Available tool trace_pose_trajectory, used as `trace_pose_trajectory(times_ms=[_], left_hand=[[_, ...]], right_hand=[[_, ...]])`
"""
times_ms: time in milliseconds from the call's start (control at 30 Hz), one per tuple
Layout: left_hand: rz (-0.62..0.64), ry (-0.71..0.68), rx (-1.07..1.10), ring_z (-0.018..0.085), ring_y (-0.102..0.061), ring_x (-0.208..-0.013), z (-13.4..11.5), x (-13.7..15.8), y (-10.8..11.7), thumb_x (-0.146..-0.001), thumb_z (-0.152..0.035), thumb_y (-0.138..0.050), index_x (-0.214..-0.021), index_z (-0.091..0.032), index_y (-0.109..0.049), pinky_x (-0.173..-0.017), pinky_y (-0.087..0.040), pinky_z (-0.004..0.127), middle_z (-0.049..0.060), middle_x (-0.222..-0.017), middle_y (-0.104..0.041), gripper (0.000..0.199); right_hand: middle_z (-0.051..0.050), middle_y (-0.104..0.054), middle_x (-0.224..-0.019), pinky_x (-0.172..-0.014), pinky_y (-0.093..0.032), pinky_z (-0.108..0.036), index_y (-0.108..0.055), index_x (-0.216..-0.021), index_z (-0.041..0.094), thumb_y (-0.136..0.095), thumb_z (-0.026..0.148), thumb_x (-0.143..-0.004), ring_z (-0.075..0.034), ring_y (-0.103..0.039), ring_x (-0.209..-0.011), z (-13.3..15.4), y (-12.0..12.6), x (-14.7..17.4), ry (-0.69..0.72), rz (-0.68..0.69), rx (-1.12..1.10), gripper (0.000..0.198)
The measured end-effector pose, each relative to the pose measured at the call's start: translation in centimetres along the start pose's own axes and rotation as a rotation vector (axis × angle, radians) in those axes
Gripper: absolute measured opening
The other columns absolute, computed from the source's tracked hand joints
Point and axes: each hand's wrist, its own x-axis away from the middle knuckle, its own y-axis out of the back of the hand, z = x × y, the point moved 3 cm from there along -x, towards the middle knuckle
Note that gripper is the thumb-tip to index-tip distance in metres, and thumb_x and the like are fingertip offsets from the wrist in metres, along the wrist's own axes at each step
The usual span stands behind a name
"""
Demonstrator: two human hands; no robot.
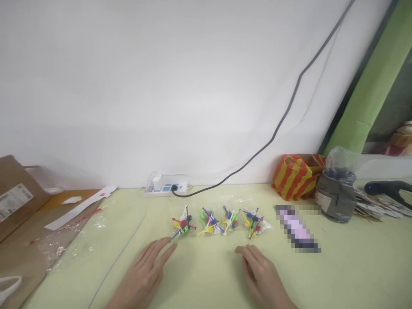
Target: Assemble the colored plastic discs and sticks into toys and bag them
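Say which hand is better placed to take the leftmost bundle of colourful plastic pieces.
Probably the left hand: it reaches right up near the leftmost bundle, while the right hand lies farther off, nearer the rightmost bundle.

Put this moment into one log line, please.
left hand: open, by leftmost colourful bundle, contact unclear | right hand: nothing visibly held, nearest rightmost bundle | table: four bundles in row | power strip: by wall
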Motion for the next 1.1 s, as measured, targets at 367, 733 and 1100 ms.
trace_pose_trajectory(times_ms=[367, 733, 1100], left_hand=[[0.109, 0.121, 0.173, 0.021, -0.037, -0.143, -0.2, -0.4, 0.4, -0.09, -0.007, -0.034, -0.158, -0.028, -0.008, -0.117, -0.036, 0.04, 0.005, -0.159, -0.033, 0.076], [0.106, 0.244, 0.287, 0.022, -0.028, -0.148, -1.0, 0.8, -0.4, -0.101, -0.027, -0.031, -0.158, -0.026, -0.004, -0.121, -0.028, 0.043, 0.008, -0.163, -0.023, 0.063], [0.104, 0.196, 0.362, 0.019, -0.025, -0.149, -4.5, 1.7, 1.6, -0.104, -0.037, -0.026, -0.158, -0.033, -0.009, -0.122, -0.025, 0.04, 0.002, -0.164, -0.022, 0.057]], right_hand=[[-0.005, -0.037, -0.156, -0.117, -0.026, -0.052, -0.041, -0.149, 0.024, -0.035, 0.015, -0.092, -0.028, -0.023, -0.148, -4.5, 0.9, -1.4, -0.203, -0.11, 0.431, 0.057], [-0.007, -0.032, -0.159, -0.115, -0.028, -0.05, -0.035, -0.152, 0.025, -0.033, 0.03, -0.097, -0.029, -0.023, -0.148, -5.8, 1.8, 1.1, -0.424, 0.05, 0.4, 0.055], [-0.005, -0.039, -0.155, -0.11, -0.037, -0.052, -0.048, -0.142, 0.028, -0.041, 0.028, -0.091, -0.032, -0.032, -0.144, -2.1, 3.3, 9.9, -0.276, 0.032, 0.308, 0.051]])
